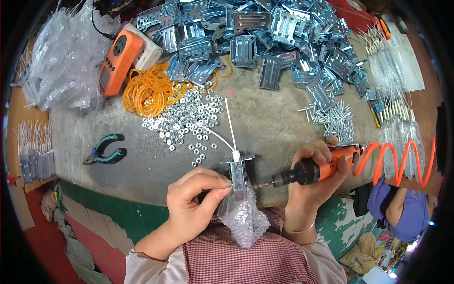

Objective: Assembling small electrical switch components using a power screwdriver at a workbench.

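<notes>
Works at a gray surface (pixel 153 175), facing a far heap of slotted metal brackets (pixel 243 49). Grips an orange-and-black power driver (pixel 306 172) in the right hand (pixel 308 193), bit just beside a slim metal-cased block (pixel 239 182). Pinches that white-wired block in the left hand (pixel 195 196), above bubble wrap (pixel 246 222), at the near edge. Keeps pliers (pixel 111 158) leftward, nuts (pixel 178 116) scattered beyond.

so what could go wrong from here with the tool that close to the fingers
The power tool points toward the metal bracket pinched by the left hand, so a slip might nick those fingers. The bubble wrap hangs just below the bit and could snag on it.
</notes>
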Motion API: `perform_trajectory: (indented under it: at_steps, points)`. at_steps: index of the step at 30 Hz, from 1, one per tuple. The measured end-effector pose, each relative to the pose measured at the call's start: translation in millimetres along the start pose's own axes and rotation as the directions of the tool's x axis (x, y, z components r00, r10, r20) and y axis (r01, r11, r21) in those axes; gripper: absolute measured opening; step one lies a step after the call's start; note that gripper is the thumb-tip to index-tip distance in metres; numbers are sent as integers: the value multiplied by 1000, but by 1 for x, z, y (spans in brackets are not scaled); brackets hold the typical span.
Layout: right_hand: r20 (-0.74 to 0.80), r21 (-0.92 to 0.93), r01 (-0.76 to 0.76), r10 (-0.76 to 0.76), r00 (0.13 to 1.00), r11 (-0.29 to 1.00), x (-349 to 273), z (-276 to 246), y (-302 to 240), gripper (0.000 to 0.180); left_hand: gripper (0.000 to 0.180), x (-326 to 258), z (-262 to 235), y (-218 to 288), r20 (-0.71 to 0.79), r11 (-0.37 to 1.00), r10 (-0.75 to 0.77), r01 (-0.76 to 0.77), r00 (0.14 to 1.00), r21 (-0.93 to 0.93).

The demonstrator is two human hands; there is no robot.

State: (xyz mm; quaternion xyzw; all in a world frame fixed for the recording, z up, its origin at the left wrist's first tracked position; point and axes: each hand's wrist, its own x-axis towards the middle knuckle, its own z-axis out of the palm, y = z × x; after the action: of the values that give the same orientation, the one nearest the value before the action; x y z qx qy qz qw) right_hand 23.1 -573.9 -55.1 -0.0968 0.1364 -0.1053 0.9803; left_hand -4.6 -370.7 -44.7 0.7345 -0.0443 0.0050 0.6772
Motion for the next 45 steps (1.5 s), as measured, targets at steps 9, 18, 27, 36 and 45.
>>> perform_trajectory:
  at_steps: [9, 18, 27, 36, 45]
  points:
    - [-20, 40, 28, -28, 999, 999, 2, 0, -2, 29, 8, -1, 4, -1, -18, 1000, 18, -18, 1000, 0]
    - [-38, 17, 66, -65, 997, 998, 2, 0, -2, 27, 6, 0, 11, 3, -8, 976, -89, 86, 996, -202]
    - [38, -21, 92, -91, 995, 996, 0, 1, -2, 28, 5, 4, 7, 3, 67, 998, 8, -5, 998, -55]
    - [186, 2, 63, -63, 980, 998, 1, -3, -4, 28, 4, 6, 6, 5, 108, 994, 77, -85, 991, 69]
    - [31, 56, 9, -11, 999, 998, -5, 1, -7, 33, 30, -8, 5, 1, 147, 999, -52, 50, 988, 23]
